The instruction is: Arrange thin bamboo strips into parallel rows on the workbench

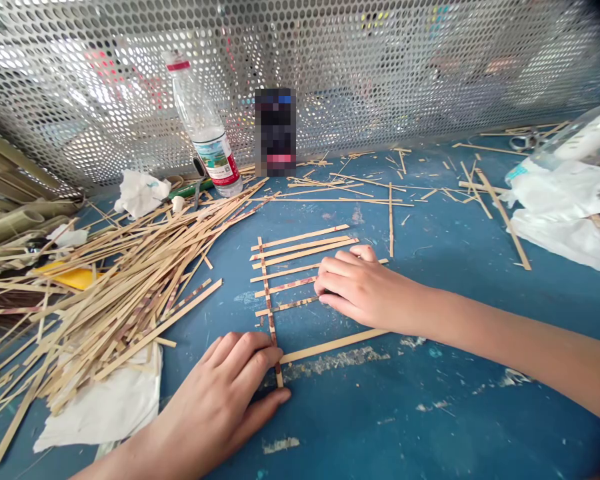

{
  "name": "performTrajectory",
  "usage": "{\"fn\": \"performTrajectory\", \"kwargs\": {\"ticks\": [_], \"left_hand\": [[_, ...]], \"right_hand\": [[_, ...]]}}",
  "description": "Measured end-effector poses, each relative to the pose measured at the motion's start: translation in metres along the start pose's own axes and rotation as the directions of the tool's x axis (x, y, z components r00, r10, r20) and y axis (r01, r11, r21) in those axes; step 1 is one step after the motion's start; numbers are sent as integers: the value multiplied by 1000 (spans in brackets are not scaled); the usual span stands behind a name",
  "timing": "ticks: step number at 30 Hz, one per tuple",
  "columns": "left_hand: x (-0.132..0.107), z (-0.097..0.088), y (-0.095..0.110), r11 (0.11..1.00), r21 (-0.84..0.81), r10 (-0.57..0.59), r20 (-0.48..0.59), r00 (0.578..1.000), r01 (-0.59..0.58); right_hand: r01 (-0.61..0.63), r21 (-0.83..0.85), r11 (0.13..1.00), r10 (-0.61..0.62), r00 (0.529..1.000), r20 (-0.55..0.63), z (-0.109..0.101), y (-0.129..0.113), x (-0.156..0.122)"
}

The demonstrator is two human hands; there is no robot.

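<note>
Blue-painted tabletop (460, 413), scuffed, with pale scrapes and flaking patches. Near side: left hand (235, 380), thumb spread from bent fingers, resting at the near end of a dark mottled strip (272, 327). Left of it, under a loose pile of pale strips (145, 293), a white sheet (105, 407). Running from the mottled strip to under the right forearm, a pale near strip (335, 345).

Mid-tabletop: right hand (357, 287), fingers curled over the right portion of the crosswise strips (305, 254); gripping or only pressing, cannot tell. Six of these farther out, in a ladder-like row across the mottled strip, between and beyond the hands.

Right: crumpled white plastic (563, 200). Beyond: scattered offcuts; white crumpled tissue (141, 193); clear bottle (205, 133), red band at cap, label with green landscape and red section, print too small to read. Beside it, an upright dark phone-like object (276, 127), pixelated, unreadable. Behind all: perforated metal panel (380, 67), blurred colours showing through.
</note>
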State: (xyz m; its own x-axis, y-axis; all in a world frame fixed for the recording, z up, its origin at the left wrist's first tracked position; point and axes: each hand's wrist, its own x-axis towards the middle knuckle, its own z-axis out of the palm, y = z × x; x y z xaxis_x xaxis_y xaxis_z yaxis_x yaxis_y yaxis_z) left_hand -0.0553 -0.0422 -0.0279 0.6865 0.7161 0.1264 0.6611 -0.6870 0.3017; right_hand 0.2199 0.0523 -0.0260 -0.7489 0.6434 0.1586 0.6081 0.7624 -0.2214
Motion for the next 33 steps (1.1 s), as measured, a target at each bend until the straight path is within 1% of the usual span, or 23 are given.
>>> {"fn": "performTrajectory", "kwargs": {"ticks": [3, 6, 9, 12, 15, 21, 24, 33], "left_hand": [[0, 1, 0, 1000, 4, -2, -4, 1000, 2], [1, 0, 1, 1000, -1, 1, -1, 1000, -1], [1, 0, 2, 1000, -11, 4, 11, 1000, -4], [1, 0, 2, 1000, -13, 2, 15, 1000, -2], [0, 1, 1, 1000, -19, 2, 14, 1000, -1], [1, 1, 1, 1000, -19, 10, 1, 1000, -10], [0, 1, 1, 1000, -10, 18, 0, 1000, -18], [1, 0, 3, 996, 92, 16, -21, 1000, -14]], "right_hand": [[6, 45, 999, -7, 1000, 14, -10, -4, -5], [63, 103, 993, -73, 993, 97, -20, -12, -16], [96, 91, 991, -110, 979, 171, -20, -18, -24], [99, 71, 993, -111, 974, 197, -15, -21, -26], [97, 80, 992, -111, 975, 192, -11, -21, -23], [10, 118, 993, -31, 983, 182, -9, -25, -21], [-8, 124, 992, -13, 985, 174, -7, -27, -20], [-29, 133, 991, 8, 988, 156, -4, -25, -12]]}}
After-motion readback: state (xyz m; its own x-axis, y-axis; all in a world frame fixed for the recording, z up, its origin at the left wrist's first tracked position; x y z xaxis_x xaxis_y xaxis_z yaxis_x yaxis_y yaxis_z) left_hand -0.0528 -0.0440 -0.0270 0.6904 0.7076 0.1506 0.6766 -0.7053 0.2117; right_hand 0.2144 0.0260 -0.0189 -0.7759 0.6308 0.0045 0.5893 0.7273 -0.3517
